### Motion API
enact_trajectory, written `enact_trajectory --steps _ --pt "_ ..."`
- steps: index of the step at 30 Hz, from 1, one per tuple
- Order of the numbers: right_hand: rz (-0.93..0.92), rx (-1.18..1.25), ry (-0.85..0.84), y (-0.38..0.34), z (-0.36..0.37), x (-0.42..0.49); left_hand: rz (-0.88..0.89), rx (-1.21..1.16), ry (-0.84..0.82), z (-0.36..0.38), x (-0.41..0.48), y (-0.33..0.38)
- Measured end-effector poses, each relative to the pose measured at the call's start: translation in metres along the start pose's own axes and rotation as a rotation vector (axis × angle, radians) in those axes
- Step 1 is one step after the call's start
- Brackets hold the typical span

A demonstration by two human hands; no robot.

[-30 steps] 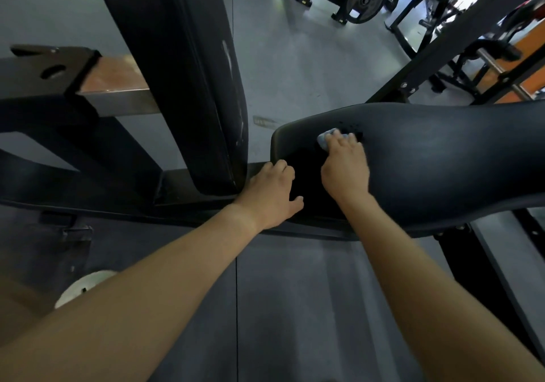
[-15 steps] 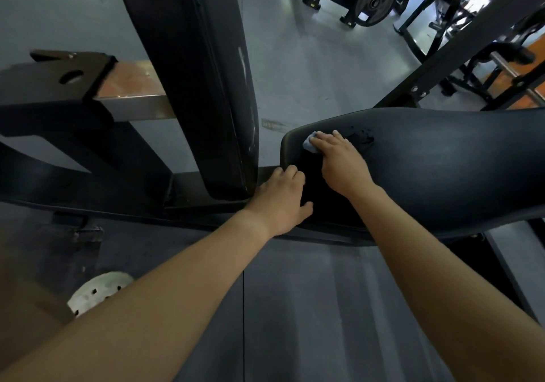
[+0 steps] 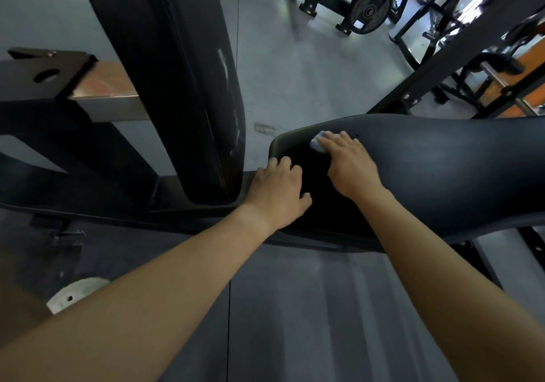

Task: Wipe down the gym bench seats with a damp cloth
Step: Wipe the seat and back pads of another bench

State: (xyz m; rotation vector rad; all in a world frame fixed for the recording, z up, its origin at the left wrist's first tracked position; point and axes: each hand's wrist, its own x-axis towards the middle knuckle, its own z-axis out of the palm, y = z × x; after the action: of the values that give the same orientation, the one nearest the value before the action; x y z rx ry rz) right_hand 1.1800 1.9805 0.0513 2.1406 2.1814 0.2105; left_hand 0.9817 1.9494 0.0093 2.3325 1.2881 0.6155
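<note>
The upright back pad (image 3: pixel 177 86) stands at left. Beside it, the left hand (image 3: pixel 278 193) curls its fingers over the left end of the bench seat (image 3: pixel 442 169), likely bracing. The right hand (image 3: pixel 351 163) presses near-flat fingers on the cloth (image 3: pixel 316 145), pinning it near the seat's far-left edge for wiping. No container shows.

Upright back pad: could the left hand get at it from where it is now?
Probably yes. The left hand holds the end of the seat, close beside the lower end of the back pad, with nothing between them. The cloth, though, is under the right hand.
</note>
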Motion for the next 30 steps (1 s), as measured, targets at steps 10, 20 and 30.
enact_trajectory --steps 10,20,30 --pt "0.028 0.035 -0.024 0.040 -0.024 -0.065 0.170 0.024 -0.031 0.007 0.043 0.047" --pt "0.407 -0.065 0.106 0.147 -0.067 -0.062 0.325 0.203 -0.235 -0.008 0.068 0.046" --pt "0.177 0.024 0.125 0.037 -0.017 -0.039 0.309 0.045 -0.121 0.009 0.058 0.031"
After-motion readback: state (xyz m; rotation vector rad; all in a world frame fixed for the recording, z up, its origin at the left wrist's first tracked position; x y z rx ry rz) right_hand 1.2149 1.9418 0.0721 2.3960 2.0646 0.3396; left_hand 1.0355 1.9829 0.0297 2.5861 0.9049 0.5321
